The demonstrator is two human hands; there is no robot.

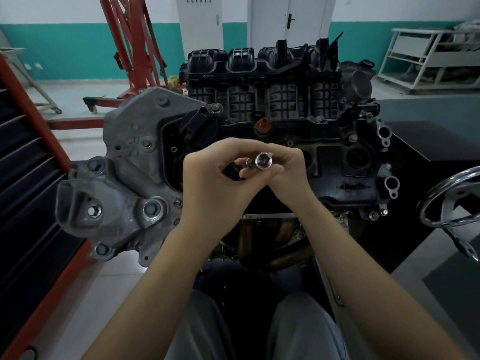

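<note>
The right hand (283,167) curls its fingers round a chrome socket (263,161), whose hollow end faces the camera. The left hand (207,183) touches the right and pinches a small metal piece (246,165) at the socket's side, with a black part (232,170) under its curled fingers. Just beyond both hands stands the engine (285,105), and a drawer cabinet (23,178) is well to their left.

Person, head-worn view.
- left hand (207,183), right hand (288,172): both bare.
- forearms (166,268): bare down to the frame's lower edge.
- trousers (301,331): plain grey cloth, softly creased over both knees.
</note>
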